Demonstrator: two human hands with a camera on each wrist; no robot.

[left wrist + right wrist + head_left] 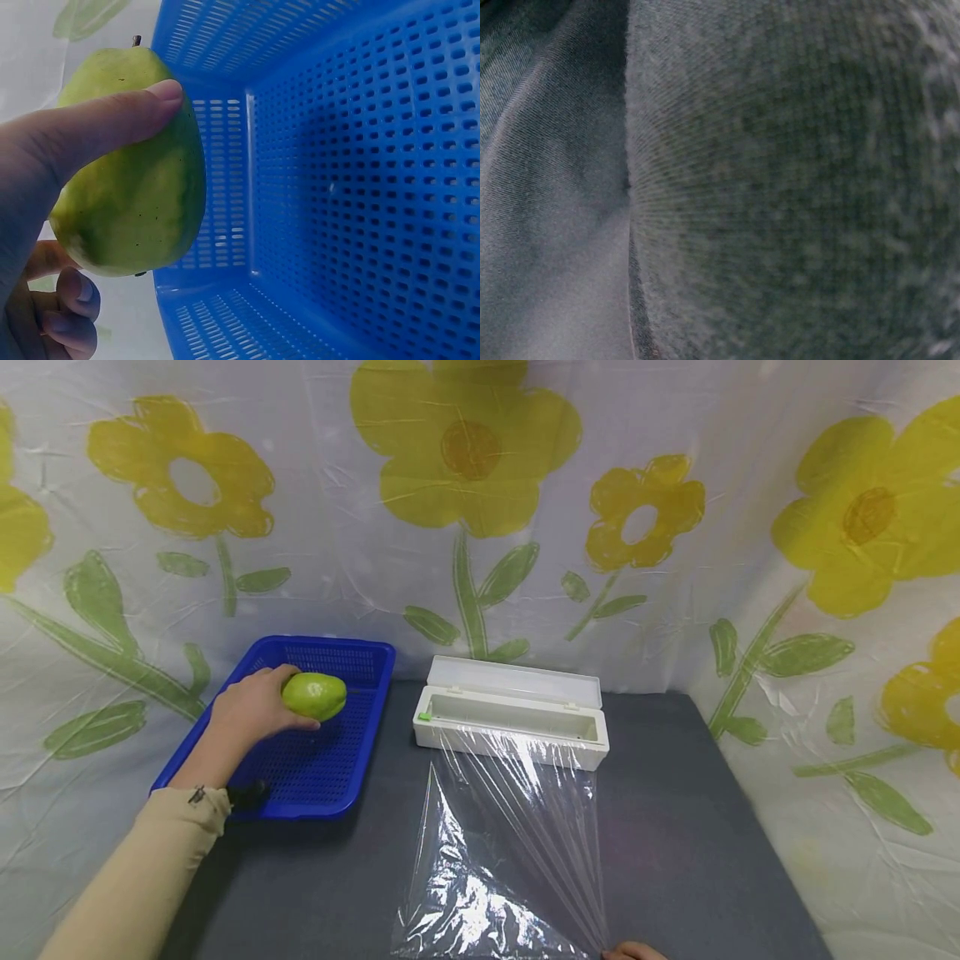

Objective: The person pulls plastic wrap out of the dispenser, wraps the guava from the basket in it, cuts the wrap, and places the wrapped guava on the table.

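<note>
In the head view my left hand [258, 703] holds a green pear [315, 696] above the blue basket [372, 743]. The left wrist view shows the thumb laid across the pear [150, 187], its short stem upward, with the other fingers behind and beneath it. At the bottom edge of the head view, part of my right hand [634, 951] pinches the lower right corner of a sheet of plastic wrap [517, 843]. That sheet runs out of a white wrap dispenser [510, 742] and gathers in creases toward the hand. Fabric fills the right wrist view, hiding the right hand there.
The dispenser's lid [513, 681] stands raised at the back, and a small green piece [425, 717] sits at its left end. A dark grey table [675, 827] lies beneath everything. A flower-printed curtain [322, 527] hangs behind and along the sides.
</note>
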